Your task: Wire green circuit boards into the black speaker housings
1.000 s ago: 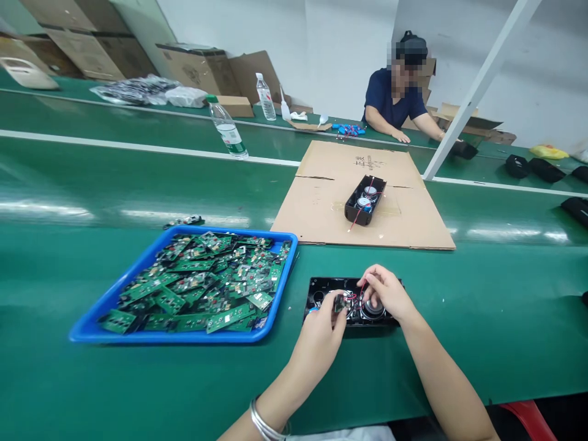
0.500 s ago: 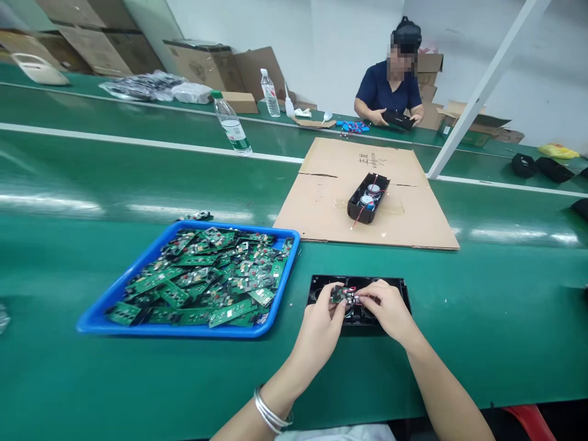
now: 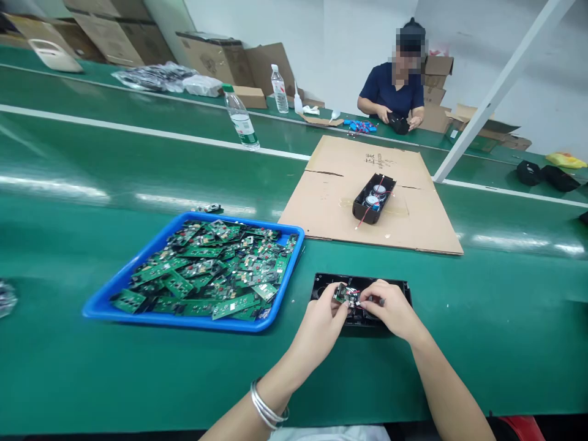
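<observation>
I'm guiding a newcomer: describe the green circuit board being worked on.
On the green tabletop, right of the blue plastic tray, lies an open black rectangular housing. Over it, the bare left hand holds the small green circuit board. Unlike the boards heaped in the tray, this one is held.

Shows pale wall (image 3: pixel 285 24) at twelve o'clock. Includes stacked cardboard cartons (image 3: pixel 110 37) at ten o'clock and slanting white post (image 3: pixel 500 92) at two. Reflects light in pale streaks (image 3: pixel 50 187) off green worktop (image 3: pixel 160 380) at nine and three.
</observation>
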`<state>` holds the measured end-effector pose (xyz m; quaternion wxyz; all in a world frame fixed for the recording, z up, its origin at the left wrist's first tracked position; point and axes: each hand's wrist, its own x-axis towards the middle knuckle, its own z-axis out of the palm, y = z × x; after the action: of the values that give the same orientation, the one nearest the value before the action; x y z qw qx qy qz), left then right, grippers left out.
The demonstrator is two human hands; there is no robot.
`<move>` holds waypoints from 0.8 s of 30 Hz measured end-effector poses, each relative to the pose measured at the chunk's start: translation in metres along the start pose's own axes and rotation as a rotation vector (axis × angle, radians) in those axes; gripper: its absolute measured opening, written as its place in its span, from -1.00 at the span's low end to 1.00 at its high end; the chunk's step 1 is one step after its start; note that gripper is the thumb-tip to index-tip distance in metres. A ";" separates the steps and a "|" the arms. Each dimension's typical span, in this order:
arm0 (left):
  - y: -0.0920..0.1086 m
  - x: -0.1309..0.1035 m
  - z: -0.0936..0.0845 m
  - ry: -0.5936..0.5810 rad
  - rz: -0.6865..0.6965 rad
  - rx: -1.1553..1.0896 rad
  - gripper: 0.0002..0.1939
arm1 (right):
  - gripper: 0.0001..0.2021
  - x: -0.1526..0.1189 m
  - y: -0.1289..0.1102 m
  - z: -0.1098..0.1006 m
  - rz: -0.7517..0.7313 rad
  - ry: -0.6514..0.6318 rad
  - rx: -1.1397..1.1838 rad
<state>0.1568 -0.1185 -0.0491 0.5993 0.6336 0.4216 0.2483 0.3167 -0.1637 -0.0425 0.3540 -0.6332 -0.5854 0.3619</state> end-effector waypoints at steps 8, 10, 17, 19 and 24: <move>0.002 0.001 -0.001 0.004 -0.013 0.025 -0.64 | -0.79 -0.002 0.016 0.009 -0.263 0.224 -0.393; 0.003 0.001 0.000 0.026 -0.007 0.027 -0.62 | -0.75 -0.001 0.022 0.011 -0.250 0.278 -0.423; -0.002 0.000 0.003 0.086 0.072 0.088 -0.57 | -0.78 -0.001 0.011 0.009 -0.237 0.140 -0.379; -0.004 0.000 0.004 0.094 0.091 0.116 -0.58 | -0.80 0.000 0.007 0.009 -0.220 0.041 -0.404; -0.003 -0.002 0.003 0.084 0.128 0.183 -0.63 | -0.83 0.002 0.003 0.011 -0.183 -0.064 -0.509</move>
<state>0.1572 -0.1220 -0.0521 0.5035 0.7003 0.4261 0.2729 0.3083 -0.1617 -0.0503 0.1963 -0.6345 -0.7232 0.1895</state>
